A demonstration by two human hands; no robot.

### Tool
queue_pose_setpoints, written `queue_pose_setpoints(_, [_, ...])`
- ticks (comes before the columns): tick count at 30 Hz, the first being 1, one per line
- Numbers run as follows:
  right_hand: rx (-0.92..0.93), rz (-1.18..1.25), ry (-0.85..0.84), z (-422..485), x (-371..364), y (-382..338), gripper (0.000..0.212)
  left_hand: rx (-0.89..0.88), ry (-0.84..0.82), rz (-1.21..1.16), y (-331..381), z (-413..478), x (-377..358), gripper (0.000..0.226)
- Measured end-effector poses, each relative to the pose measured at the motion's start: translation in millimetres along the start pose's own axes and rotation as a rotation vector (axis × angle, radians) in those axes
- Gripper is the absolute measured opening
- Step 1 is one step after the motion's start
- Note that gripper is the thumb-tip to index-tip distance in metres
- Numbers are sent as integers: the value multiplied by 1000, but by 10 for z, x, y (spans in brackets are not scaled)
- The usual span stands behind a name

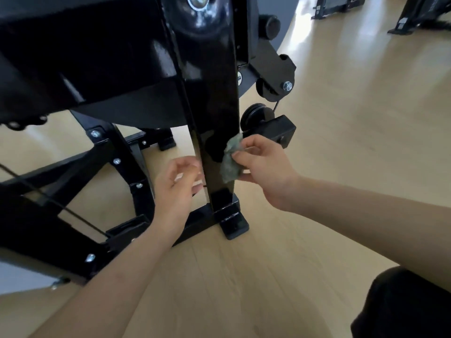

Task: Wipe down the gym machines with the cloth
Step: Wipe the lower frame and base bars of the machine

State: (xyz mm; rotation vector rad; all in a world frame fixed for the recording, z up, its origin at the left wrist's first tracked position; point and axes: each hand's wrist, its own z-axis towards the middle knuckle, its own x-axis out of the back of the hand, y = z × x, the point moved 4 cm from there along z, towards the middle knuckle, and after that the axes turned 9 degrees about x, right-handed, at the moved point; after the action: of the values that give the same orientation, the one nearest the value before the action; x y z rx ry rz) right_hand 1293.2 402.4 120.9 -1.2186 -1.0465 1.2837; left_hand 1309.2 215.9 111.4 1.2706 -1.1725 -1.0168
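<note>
A glossy black upright post [214,98] of a gym machine fills the middle of the view. My right hand [263,167] grips a crumpled grey-green cloth [230,162] and holds it against the post's right edge, low down near the foot. My left hand [175,189] hovers at the post's left side with its fingers loosely curled and nothing in them; whether its fingertips touch the post I cannot tell.
The post stands on a black foot [233,224] on light wood flooring. A pulley and bracket [268,125] jut out right of the cloth. Black frame bars with bolts [117,162] and a cable cross the left. Other machines' bases [412,13] stand far back right.
</note>
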Motion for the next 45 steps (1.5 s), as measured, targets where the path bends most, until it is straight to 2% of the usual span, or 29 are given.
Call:
queue_pose_setpoints(5, [-138, -96, -355, -110, -252, 347, 13, 119, -210, 68, -111, -33, 56, 23])
queue_pose_setpoints(11, [-94, -209, -404, -113, -434, 548, 11, 351, -504, 239, -498, -47, 336, 26])
queue_pose_setpoints(14, [-82, -294, -494, -137, -546, 634, 15, 407, -449, 235, -696, 7, 524, 20])
queue_pose_setpoints(16, [-91, -434, -599, -161, -594, 707, 18, 473, -369, 179, -830, 68, 664, 17])
queue_pose_setpoints(17, [-102, -501, -596, -159, -602, 752, 17, 506, -344, 146, -893, 94, 727, 15])
queue_pose_setpoints(19, [-171, -522, -444, -127, -584, 821, 14, 557, -311, 111, -998, 138, 847, 16])
queue_pose_setpoints(22, [-233, -496, -84, -46, -456, 866, 16, 656, -194, 19, -1173, 245, 1036, 24])
queue_pose_setpoints(24, [-240, -467, 158, -10, -328, 821, 38, 708, -121, -16, -1305, 327, 1104, 27])
queue_pose_setpoints(26, [-256, -457, 305, -6, -236, 772, 66, 720, -72, -6, -1440, 393, 1078, 23])
queue_pose_setpoints(27, [-225, -493, 341, -7, -205, 748, 78, 710, -44, -6, -1503, 427, 1036, 20])
queue_pose_setpoints(29, [-22, -586, 379, 7, -158, 660, 93, 669, 4, -19, -1629, 495, 910, 16])
queue_pose_setpoints(32, [354, -702, 325, 2, -178, 504, 97, 598, 63, -37, -1844, 609, 669, 18])
queue_pose_setpoints(34, [462, -796, 281, -5, -214, 480, 100, 506, 88, 15, -1986, 682, 512, 18])
queue_pose_setpoints(37, [490, -926, 267, -20, -253, 482, 100, 281, 35, 348, -2184, 800, 294, 21])
queue_pose_setpoints(41, [512, -995, 251, -17, -237, 495, 96, 2, -83, 933, -2497, 943, 141, 47])
queue_pose_setpoints(43, [489, -1017, 212, -20, -230, 548, 102, -147, -146, 1119, -2630, 978, 169, 58])
queue_pose_setpoints(45, [483, -1032, 190, -40, -235, 609, 108, -220, -158, 1236, -2705, 1012, 269, 65])
